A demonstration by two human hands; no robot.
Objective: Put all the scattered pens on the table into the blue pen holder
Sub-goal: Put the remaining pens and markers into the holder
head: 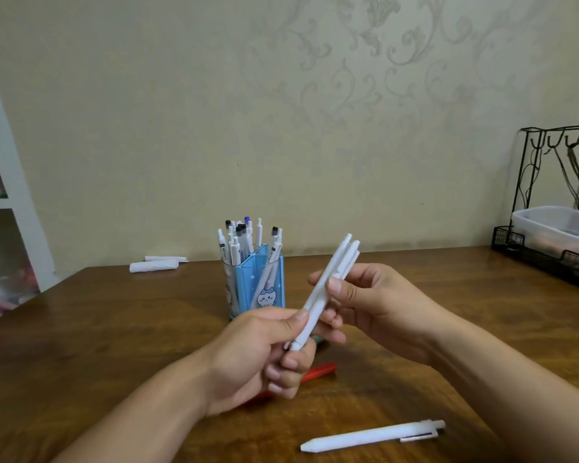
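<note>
Loose white pen [371,437] lies nearest on worktop [114,329]; both hands' fingers pinch a light, stiff, likely slick white pen bundle [325,292], best gripped mid-barrel, near blue pen holder [264,285].

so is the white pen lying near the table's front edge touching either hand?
Apart. The head view shows the white pen alone on the table, bare wood between it and the right forearm; both hands hold a bundle of white pens.

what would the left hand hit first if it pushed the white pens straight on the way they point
Probably nothing soon: the left hand aims the white pens up and right, passing right of the blue pen holder; depth is unclear.
</note>
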